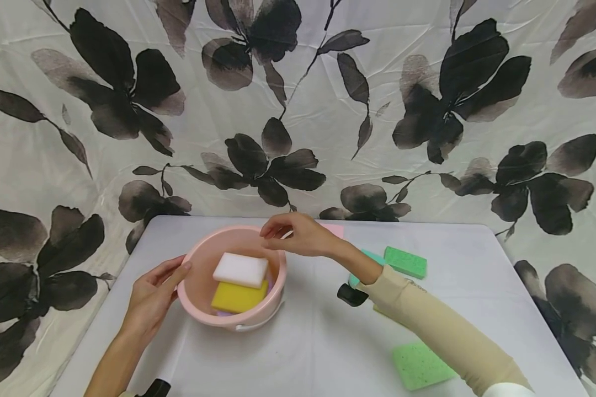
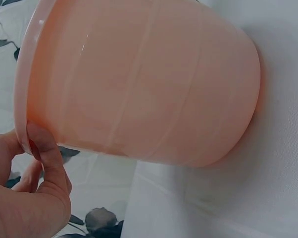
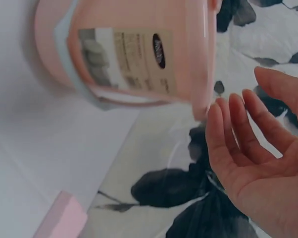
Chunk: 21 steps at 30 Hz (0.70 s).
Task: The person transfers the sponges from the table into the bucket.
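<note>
A pink bucket (image 1: 198, 270) stands at the left of the table. Inside it a white sponge (image 1: 240, 269) lies over a yellow sponge (image 1: 238, 298), with bits of purple showing beneath. My left hand (image 1: 151, 295) pinches the bucket's left rim between thumb and fingers, as the left wrist view also shows. Over the far right rim hovers my right hand (image 1: 303, 234), holding nothing, its fingers loosely bent. In the right wrist view, those fingertips are close beside the rim; I cannot tell if they touch it.
To the right lie a green sponge (image 1: 405, 262), a light green sponge (image 1: 422, 365) and a teal sponge (image 1: 373, 256) partly behind the right forearm. A pink sponge (image 3: 63, 215) shows behind the right wrist. Flower-printed cloth (image 1: 347, 110) hangs behind the white table (image 1: 308, 353).
</note>
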Tool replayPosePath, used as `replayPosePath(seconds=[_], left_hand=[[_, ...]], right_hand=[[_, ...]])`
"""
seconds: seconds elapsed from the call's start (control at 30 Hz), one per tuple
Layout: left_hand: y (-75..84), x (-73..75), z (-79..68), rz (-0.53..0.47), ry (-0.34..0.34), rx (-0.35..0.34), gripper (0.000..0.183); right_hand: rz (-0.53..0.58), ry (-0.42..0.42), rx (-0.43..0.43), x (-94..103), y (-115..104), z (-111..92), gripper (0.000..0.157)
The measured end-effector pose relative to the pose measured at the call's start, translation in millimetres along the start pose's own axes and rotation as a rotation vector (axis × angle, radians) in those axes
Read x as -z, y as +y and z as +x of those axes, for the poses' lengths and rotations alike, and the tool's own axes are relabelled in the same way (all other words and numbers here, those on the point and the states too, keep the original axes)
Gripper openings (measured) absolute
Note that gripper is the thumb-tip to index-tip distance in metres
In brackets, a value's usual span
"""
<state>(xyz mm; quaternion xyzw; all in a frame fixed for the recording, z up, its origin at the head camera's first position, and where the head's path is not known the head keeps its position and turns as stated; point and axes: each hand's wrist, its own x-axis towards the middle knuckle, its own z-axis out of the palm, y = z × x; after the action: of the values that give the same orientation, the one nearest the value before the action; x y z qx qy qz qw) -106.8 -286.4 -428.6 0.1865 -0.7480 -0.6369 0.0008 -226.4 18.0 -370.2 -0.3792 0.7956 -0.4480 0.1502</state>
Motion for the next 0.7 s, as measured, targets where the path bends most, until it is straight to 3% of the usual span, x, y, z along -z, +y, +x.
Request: replayPosePath(seconds=[0.7], left_hand=[[0.0, 0.9, 1.1, -0.038, -0.007, -0.018, 0.069]], right_hand=[[0.025, 0.167, -0.086, 40.9, 30, -58, 0.027]])
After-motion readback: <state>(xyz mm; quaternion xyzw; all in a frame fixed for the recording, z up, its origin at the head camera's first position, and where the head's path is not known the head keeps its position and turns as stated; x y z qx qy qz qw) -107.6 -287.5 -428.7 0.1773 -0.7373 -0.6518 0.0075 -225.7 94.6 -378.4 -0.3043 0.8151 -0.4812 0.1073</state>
